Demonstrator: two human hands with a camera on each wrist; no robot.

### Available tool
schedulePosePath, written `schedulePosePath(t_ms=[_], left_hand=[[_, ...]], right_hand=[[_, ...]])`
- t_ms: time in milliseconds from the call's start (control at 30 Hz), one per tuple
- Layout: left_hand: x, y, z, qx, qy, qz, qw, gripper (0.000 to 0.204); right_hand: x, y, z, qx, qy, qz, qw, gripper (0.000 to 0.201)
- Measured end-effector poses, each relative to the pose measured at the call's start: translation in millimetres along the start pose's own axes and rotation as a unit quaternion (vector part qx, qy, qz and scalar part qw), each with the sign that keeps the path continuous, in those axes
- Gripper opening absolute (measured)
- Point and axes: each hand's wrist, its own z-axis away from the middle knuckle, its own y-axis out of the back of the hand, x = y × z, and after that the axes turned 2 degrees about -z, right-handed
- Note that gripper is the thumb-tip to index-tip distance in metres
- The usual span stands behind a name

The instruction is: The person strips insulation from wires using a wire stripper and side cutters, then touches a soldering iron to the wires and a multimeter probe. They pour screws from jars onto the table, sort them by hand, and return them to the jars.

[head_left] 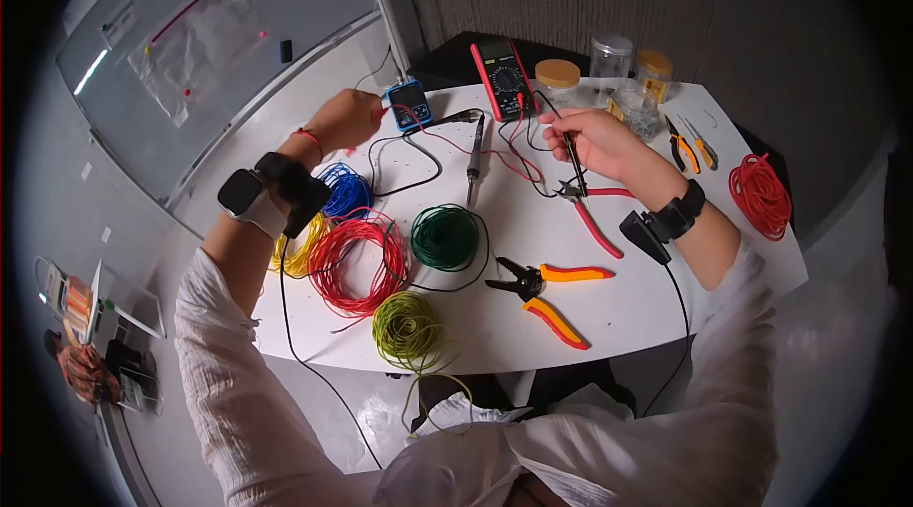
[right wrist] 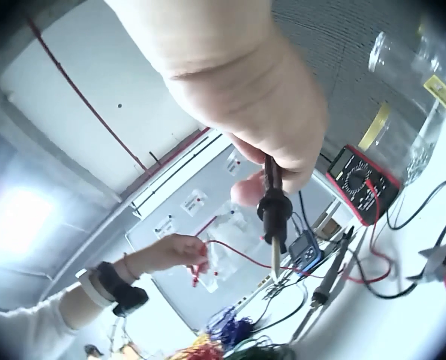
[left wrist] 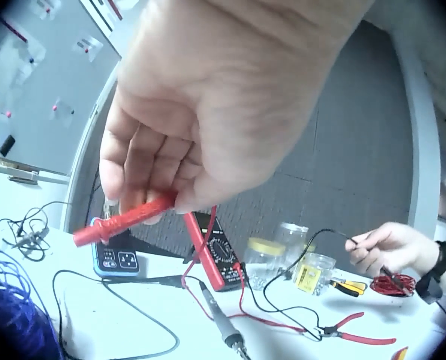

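Note:
In the left wrist view, my left hand (left wrist: 208, 112) pinches a red test probe (left wrist: 122, 221) between thumb and fingers, above the table. My right hand (head_left: 594, 141) grips a black test probe (right wrist: 272, 202), its tip pointing down. Red and black leads run from the probes to a red multimeter (head_left: 504, 79) lying between the hands, its dial facing up. A small blue-framed device (head_left: 408, 106) with a screen lies just beyond my left hand. Below the right hand are red-handled cutters (head_left: 597, 226), and a soldering iron (head_left: 475, 160) lies between the hands.
Coils of blue (head_left: 346, 190), yellow, red (head_left: 357, 264), dark green (head_left: 445, 238) and olive wire lie at the left and front. Orange-handled wire strippers (head_left: 552, 302) lie at the front. Jars (head_left: 610, 60), small pliers (head_left: 679, 146) and another red coil (head_left: 760, 196) sit at the right.

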Motion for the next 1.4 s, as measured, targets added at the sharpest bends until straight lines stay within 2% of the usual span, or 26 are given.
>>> schedulePosePath(t_ms=[67, 100, 167, 200, 267, 300, 367, 433, 467, 533, 700, 767, 800, 867, 1000, 1100, 1167, 1200, 1267, 1300, 1367, 1400], left_hand=[[1, 15, 7, -0.004, 0.029, 0.016, 0.999, 0.016], [0, 21, 11, 0.000, 0.021, -0.005, 1.000, 0.017], [-3, 30, 19, 0.005, 0.023, -0.018, 1.000, 0.016], [-5, 34, 24, 0.008, 0.020, -0.018, 1.000, 0.016], [-6, 41, 35, 0.023, 0.038, -0.018, 0.999, 0.014], [-3, 46, 40, 0.015, 0.070, -0.011, 0.997, 0.014], [-5, 48, 47, 0.018, 0.075, -0.010, 0.997, 0.015], [-12, 44, 50, 0.028, 0.079, -0.034, 0.996, 0.014], [-15, 39, 51, 0.030, 0.076, -0.033, 0.996, 0.014], [-19, 32, 51, 0.032, 0.065, -0.054, 0.996, 0.014], [-27, 24, 49, 0.035, 0.062, -0.049, 0.996, 0.013], [-25, 27, 52, 0.028, 0.083, -0.068, 0.994, 0.013], [-25, 27, 52, 0.029, 0.081, -0.067, 0.994, 0.013], [-26, 27, 54, 0.024, 0.082, -0.074, 0.994, 0.013], [-23, 18, 52, -0.001, 0.080, -0.078, 0.994, 0.013], [-13, 15, 54, 0.001, 0.058, -0.066, 0.996, 0.013], [-13, 12, 56, -0.006, 0.046, -0.067, 0.997, 0.014], [-13, 11, 58, -0.012, 0.035, -0.064, 0.997, 0.014], [-14, 9, 60, -0.018, 0.035, -0.064, 0.997, 0.014], [-15, 8, 62, -0.022, 0.036, -0.064, 0.997, 0.014], [-16, 9, 65, -0.028, 0.040, -0.064, 0.997, 0.014], [-15, 11, 67, -0.030, 0.044, -0.060, 0.997, 0.014]], right_hand=[[2, -1, -3, 0.018, 0.046, 0.109, 0.993, 0.017], [1, -1, -4, 0.018, 0.047, 0.111, 0.993, 0.017], [-8, 0, -8, 0.076, 0.037, 0.241, 0.967, 0.018], [-15, 8, -13, 0.079, 0.040, 0.242, 0.966, 0.018], [-39, 32, -28, 0.085, 0.096, 0.313, 0.941, 0.022], [-54, 40, -33, 0.100, 0.126, 0.317, 0.935, 0.022], [-84, 45, -34, 0.118, 0.157, 0.322, 0.926, 0.022], [-112, 42, -25, 0.138, 0.227, 0.297, 0.917, 0.020], [-121, 39, -22, 0.141, 0.228, 0.298, 0.916, 0.020], [-134, 35, -16, 0.166, 0.238, 0.212, 0.933, 0.016], [-128, 57, -20, 0.197, 0.225, 0.201, 0.933, 0.020], [-115, 61, -21, 0.193, 0.247, 0.348, 0.884, 0.029], [-108, 54, -19, 0.195, 0.247, 0.348, 0.883, 0.029], [-94, 24, -18, 0.106, 0.223, 0.374, 0.894, 0.032], [-78, -37, -33, -0.082, 0.266, 0.317, 0.907, 0.029], [-72, -78, -43, -0.101, 0.278, 0.323, 0.899, 0.026], [-78, -92, -47, -0.074, 0.331, 0.264, 0.903, 0.021], [-86, -93, -47, -0.074, 0.331, 0.263, 0.903, 0.021], [-109, -93, -54, -0.037, 0.448, 0.151, 0.880, 0.015], [-120, -88, -63, -0.037, 0.448, 0.151, 0.881, 0.015], [-137, -72, -75, -0.024, 0.516, 0.153, 0.842, 0.014], [-134, -66, -69, -0.027, 0.516, 0.154, 0.842, 0.014]])
